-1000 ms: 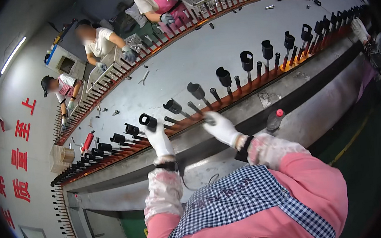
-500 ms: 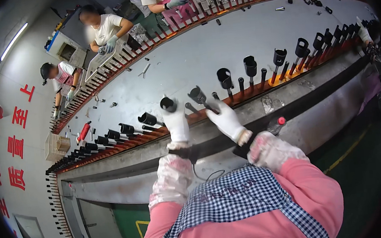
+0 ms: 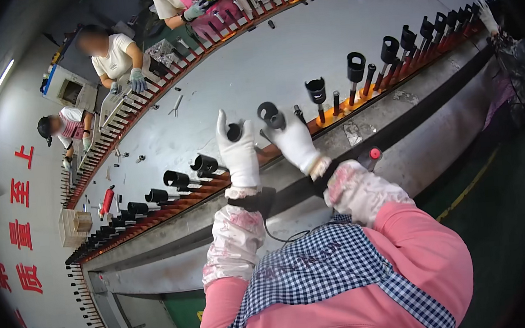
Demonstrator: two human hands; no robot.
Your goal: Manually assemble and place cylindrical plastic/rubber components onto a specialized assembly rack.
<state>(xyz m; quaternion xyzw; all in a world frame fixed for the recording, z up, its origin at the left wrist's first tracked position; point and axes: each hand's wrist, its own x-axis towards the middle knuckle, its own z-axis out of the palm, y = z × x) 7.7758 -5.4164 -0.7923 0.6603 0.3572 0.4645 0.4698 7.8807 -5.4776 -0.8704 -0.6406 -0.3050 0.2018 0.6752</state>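
Own white-gloved grips (image 3: 239, 156) (image 3: 297, 143): two. Black cups (image 3: 233, 132) (image 3: 271, 116) at them: two. Workers (image 3: 117, 57) opposite: three. Red-capped bottle (image 3: 372, 157): one.

Forward of the checked apron (image 3: 322, 274), both sleeved forearms (image 3: 232, 243) reached out, the gloved left hand (image 3: 238, 150) upright with fingers parted, the right hand (image 3: 292, 141) slanting leftward, fingers bent.

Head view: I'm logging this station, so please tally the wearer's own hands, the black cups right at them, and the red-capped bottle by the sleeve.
Left hand and right hand: 2
Black cups, one at each hand: 2
Red-capped bottle: 1
Total: 5
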